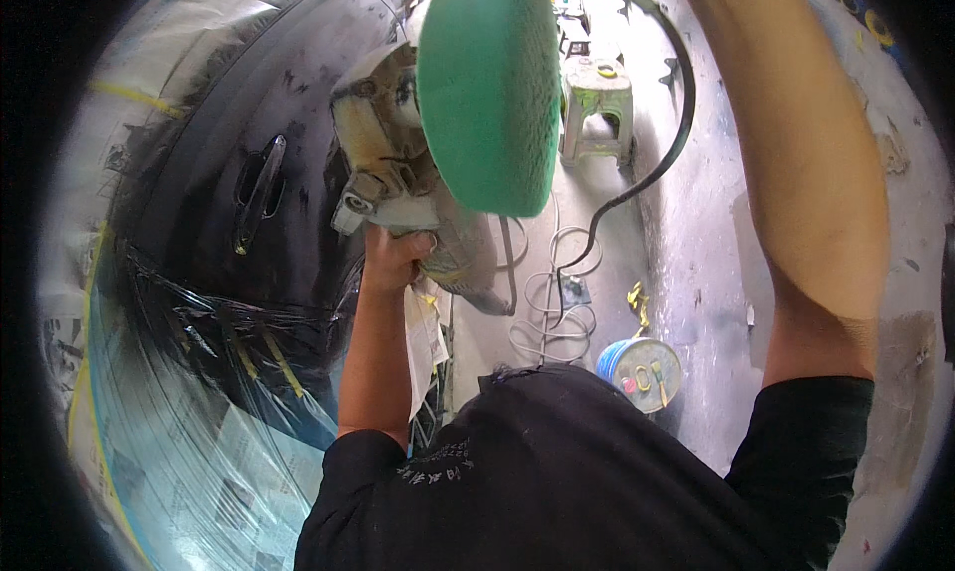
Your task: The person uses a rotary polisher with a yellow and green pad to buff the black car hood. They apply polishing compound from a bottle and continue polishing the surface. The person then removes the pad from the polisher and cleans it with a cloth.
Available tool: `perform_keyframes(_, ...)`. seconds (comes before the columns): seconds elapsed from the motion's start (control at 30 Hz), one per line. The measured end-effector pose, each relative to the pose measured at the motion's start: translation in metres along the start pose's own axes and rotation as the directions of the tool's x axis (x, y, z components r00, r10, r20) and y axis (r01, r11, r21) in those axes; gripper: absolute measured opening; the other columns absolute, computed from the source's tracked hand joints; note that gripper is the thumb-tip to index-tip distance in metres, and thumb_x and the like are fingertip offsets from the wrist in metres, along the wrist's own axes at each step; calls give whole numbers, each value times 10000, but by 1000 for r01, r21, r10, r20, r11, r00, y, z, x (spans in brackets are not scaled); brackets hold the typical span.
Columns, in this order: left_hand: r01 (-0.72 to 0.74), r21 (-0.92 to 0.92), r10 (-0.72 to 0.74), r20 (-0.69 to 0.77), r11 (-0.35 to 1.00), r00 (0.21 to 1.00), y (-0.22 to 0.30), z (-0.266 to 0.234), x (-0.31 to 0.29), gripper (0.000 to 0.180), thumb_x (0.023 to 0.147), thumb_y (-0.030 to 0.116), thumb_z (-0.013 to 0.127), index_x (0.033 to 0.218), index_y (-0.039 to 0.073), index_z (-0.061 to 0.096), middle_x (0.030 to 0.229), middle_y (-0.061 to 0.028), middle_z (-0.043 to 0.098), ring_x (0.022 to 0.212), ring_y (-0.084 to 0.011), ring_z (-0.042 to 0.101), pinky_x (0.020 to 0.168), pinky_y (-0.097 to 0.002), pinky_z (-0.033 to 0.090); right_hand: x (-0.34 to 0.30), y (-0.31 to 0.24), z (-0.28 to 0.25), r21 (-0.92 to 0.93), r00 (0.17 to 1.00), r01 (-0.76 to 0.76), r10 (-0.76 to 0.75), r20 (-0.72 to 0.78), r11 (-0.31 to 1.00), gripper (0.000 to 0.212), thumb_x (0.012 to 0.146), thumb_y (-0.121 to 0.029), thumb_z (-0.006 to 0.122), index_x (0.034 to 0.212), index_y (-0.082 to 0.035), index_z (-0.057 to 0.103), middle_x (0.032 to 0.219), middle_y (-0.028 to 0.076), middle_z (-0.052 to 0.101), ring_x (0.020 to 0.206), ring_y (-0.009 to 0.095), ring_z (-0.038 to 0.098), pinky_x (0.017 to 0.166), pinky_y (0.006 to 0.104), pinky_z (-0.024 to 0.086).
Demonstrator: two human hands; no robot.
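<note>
My left hand (393, 258) grips the handle of a worn, dust-covered polishing machine (393, 163) with a round green foam pad (489, 89) facing me. The tool is held up beside a black car door (199, 203) with a door handle (261, 188). My right arm (806, 173) reaches up and out of the top of the picture; its hand is not visible. A black power cord (652, 163) curves down from the top right toward the floor.
The car's windows and lower body are masked with newspaper and plastic film (189, 422). On the concrete floor stand a paint-stained plastic stool (597, 108), a blue bucket (640, 372) and coiled white cable (552, 312).
</note>
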State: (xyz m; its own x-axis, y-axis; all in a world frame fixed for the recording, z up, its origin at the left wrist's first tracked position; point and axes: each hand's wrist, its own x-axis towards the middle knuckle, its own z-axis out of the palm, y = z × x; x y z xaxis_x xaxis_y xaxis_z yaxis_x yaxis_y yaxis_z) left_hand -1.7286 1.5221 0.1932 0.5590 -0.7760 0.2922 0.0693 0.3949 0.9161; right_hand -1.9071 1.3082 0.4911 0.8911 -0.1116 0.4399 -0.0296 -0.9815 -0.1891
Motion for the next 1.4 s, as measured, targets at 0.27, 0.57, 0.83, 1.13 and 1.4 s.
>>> perform_keyframes(0.27,-58,45,65,-167,997,984,14,17,5,687,720,196,834,1302,-40,554,1202,-103,630,1082,-239,618,958,-377,493,-5,9,21,-72,993,111,-108,40,991,574,805,5,609,1372,53,536,1181,204,637,990,273,648,823,326,555)
perform_keyframes(0.57,-57,164,111,-346,985,932,22,40,15,600,722,69,832,1255,-61,588,1190,-117,645,1054,-240,636,945,-366,508,-29,14,51,-81,976,195,-201,-85,977,656,762,57,629,1404,30,498,1240,203,558,1057,291,605,834,335,551)
perform_keyframes(0.83,-2,414,193,-421,910,886,16,37,34,637,719,78,873,1277,-29,586,1208,-98,643,1081,-227,621,974,-355,493,-68,-16,115,35,805,271,-206,-557,962,738,723,104,647,1432,9,465,1292,202,489,1116,307,567,843,344,548)
perform_keyframes(1.13,-187,298,274,-287,936,918,24,64,28,565,749,44,815,1264,10,586,1184,-76,643,1072,-223,619,928,-354,523,-131,-40,204,891,865,101,404,-298,442,897,860,148,586,1583,-6,77,1319,128,408,1048,165,582,738,242,549)
perform_keyframes(1.4,-244,-256,155,-325,935,933,44,76,58,641,895,378,662,1405,40,474,1265,-127,601,1132,-308,616,956,-482,524,-230,-8,323,820,872,-38,420,-252,571,776,836,-12,743,1506,-21,351,868,58,625,775,129,640,713,295,542)
